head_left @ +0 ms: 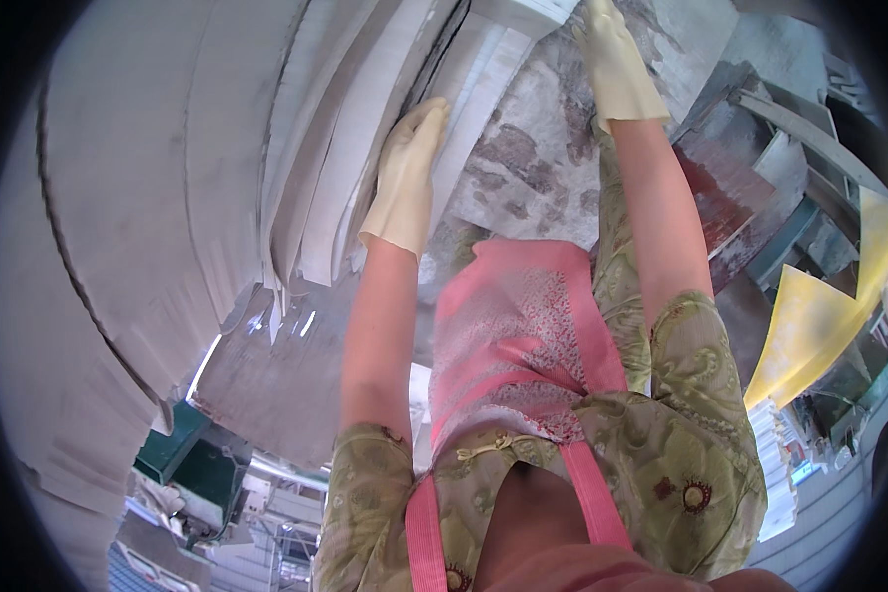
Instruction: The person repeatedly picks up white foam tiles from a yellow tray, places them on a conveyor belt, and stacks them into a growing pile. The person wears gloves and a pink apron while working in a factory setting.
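Observation:
My left hand (406,180), in a cream rubber glove, is at the edge of a stack of pale, flat sheets (350,148). Its fingers are bent together at the rim of one sheet, beside a dark gap; part of the grip is hidden. Further right, my right hand (622,74) wears a matching glove and reaches toward the top of the view. Its fingers look stretched out, with the thumb apart and nothing visible in them. The corner of a white slab (528,15) lies to its left.
Large pale sheets (128,187) fill the left side. A stained grey floor (533,148) lies between my hands. Scrap boards (725,183) and a bent yellow sheet (804,321) are on the right. A green box (173,444) stands at the lower left.

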Motion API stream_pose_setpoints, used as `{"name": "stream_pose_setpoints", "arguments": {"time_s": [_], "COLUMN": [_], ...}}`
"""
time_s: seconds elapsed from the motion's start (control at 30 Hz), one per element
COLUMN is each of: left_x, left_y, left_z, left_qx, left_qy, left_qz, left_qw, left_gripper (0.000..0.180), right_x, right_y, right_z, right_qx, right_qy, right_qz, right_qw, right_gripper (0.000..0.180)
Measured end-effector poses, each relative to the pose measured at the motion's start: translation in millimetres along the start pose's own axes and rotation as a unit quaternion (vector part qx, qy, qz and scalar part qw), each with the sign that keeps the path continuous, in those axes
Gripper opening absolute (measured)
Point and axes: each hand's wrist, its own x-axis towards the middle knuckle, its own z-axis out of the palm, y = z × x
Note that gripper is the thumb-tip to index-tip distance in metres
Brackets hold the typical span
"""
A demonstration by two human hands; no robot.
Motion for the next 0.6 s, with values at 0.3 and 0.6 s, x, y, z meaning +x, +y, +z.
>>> {"name": "stream_pose_setpoints", "arguments": {"time_s": [0.3,0.6], "left_x": [-8.1,-1.4], "left_y": [-10.4,-19.6], "left_z": [-14.8,-17.2], "left_qx": [0.01,0.012], "left_qy": [-0.036,-0.025], "left_qz": [0.049,0.033], "left_qw": [0.998,0.999], "left_gripper": [0.052,0.054], "right_x": [36.0,-10.4], "right_y": [-6.5,-62.9], "right_z": [16.0,66.5], "right_qx": [-0.274,-0.485], "right_qy": [-0.001,-0.078], "right_qz": [-0.157,-0.302], "right_qw": [0.949,0.817], "right_gripper": [0.081,0.056]}}
